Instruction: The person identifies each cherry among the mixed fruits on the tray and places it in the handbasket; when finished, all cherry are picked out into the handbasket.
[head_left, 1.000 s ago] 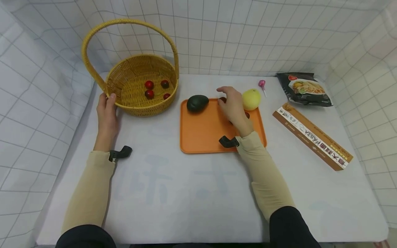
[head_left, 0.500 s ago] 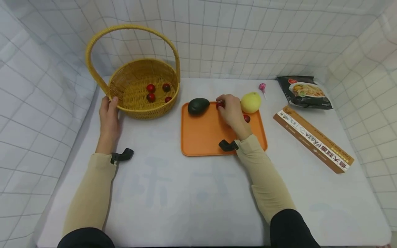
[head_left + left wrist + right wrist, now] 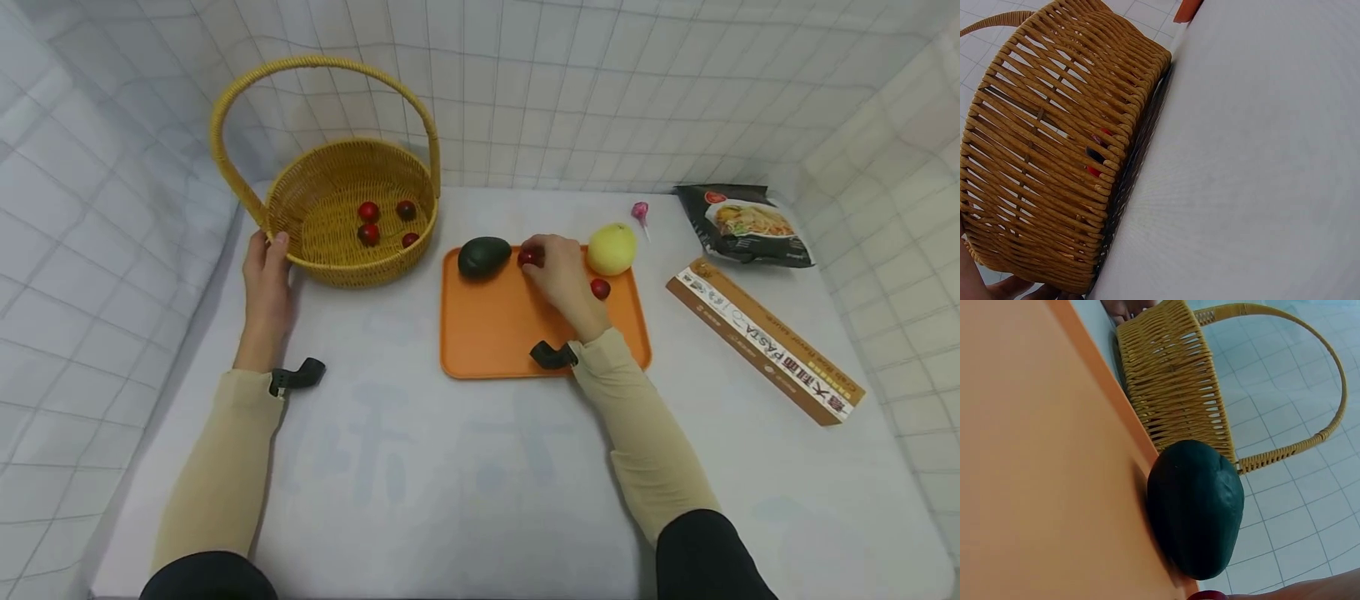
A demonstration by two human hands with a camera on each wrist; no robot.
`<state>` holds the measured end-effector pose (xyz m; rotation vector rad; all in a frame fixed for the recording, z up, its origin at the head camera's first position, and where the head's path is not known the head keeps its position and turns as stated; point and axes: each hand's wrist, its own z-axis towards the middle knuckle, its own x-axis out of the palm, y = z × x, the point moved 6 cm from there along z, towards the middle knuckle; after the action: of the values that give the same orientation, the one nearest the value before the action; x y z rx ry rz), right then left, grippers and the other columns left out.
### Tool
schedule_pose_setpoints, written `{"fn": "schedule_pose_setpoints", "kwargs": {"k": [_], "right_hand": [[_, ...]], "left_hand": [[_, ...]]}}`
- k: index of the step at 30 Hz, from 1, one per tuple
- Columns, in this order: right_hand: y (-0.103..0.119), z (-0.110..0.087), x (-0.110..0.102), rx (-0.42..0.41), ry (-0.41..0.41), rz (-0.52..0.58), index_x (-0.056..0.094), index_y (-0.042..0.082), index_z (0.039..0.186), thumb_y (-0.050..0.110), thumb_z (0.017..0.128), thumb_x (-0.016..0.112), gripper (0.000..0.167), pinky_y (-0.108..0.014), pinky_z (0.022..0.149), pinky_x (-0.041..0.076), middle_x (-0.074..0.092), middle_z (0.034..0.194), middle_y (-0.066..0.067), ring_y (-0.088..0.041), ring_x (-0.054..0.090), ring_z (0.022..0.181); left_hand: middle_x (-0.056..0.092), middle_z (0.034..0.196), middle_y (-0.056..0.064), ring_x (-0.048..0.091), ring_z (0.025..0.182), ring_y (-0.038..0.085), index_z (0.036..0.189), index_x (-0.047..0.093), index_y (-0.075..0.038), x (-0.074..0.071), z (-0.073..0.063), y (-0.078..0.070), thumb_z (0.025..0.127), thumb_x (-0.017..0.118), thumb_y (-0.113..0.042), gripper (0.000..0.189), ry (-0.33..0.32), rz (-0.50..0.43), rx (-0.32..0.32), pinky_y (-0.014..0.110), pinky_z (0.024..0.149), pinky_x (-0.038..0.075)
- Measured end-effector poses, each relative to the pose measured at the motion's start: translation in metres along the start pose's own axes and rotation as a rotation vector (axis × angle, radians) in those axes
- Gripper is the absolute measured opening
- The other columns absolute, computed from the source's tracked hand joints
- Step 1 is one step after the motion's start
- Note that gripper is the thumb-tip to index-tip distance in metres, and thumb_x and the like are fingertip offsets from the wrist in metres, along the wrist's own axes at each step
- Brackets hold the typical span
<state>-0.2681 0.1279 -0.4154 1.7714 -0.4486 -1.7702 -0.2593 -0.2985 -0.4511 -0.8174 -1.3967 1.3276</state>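
Note:
At the left, my left hand [image 3: 265, 296] grips the near left side of a yellow wicker basket [image 3: 352, 271], its thumb at the rim. Inside the basket lie several small red fruits [image 3: 368, 212]. In the left wrist view, fingertips [image 3: 1041, 292] show against the woven wall. My right hand [image 3: 562, 279] pinches a small round red fruit [image 3: 527, 257] between thumb and fingers, near the far edge of an orange tray [image 3: 495, 333]. Left of it, a dark green avocado [image 3: 484, 257] lies on the tray. Another red fruit [image 3: 600, 288] lies beside the hand.
A yellow-green round fruit [image 3: 611, 249] sits at the tray's far right corner. Beyond it lie a pink lollipop [image 3: 640, 212], a black noodle packet [image 3: 746, 223] and a long brown pasta box [image 3: 765, 342]. White gridded sheeting surrounds the table.
My right hand has come down a little, and its fingers have closed on the red fruit. The left hand stays at the basket. The whole view has shifted slightly.

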Motion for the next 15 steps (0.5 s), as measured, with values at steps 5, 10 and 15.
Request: {"fn": "schedule_pose_setpoints", "kwargs": {"k": [5,10,15], "right_hand": [[-0.0014,-0.0001,0.0026,0.016,0.012,-0.005,0.073,0.001,0.127,0.005,0.097,0.075,0.031,-0.047,0.108,0.052,0.073,0.125,-0.019,-0.036,0.064,0.119],[0.0003,0.0003,0.0037,0.01,0.012,-0.003,0.073,0.001,0.127,0.006,0.097,0.075,0.031,-0.047,0.109,0.052,0.073,0.125,-0.019,-0.037,0.064,0.12],[0.0003,0.0015,0.0055,0.005,0.007,0.001,0.072,0.0,0.128,0.005,0.097,0.074,0.031,-0.048,0.11,0.052,0.073,0.128,-0.02,-0.038,0.064,0.122]], "left_hand": [[0.046,0.157,0.014,0.043,0.147,0.026,0.157,0.044,-0.006,0.0009,0.0022,0.0002,0.108,0.058,-0.028,0.055,0.008,0.038,-0.008,0.031,0.128,0.029],[0.045,0.157,0.015,0.042,0.147,0.026,0.157,0.043,-0.006,-0.0011,0.0,-0.0008,0.109,0.058,-0.029,0.055,0.008,0.034,-0.007,0.031,0.128,0.029],[0.045,0.157,0.015,0.042,0.147,0.027,0.156,0.044,-0.007,-0.002,-0.0001,-0.0025,0.109,0.058,-0.031,0.055,0.009,0.049,0.0,0.03,0.127,0.031]]}}
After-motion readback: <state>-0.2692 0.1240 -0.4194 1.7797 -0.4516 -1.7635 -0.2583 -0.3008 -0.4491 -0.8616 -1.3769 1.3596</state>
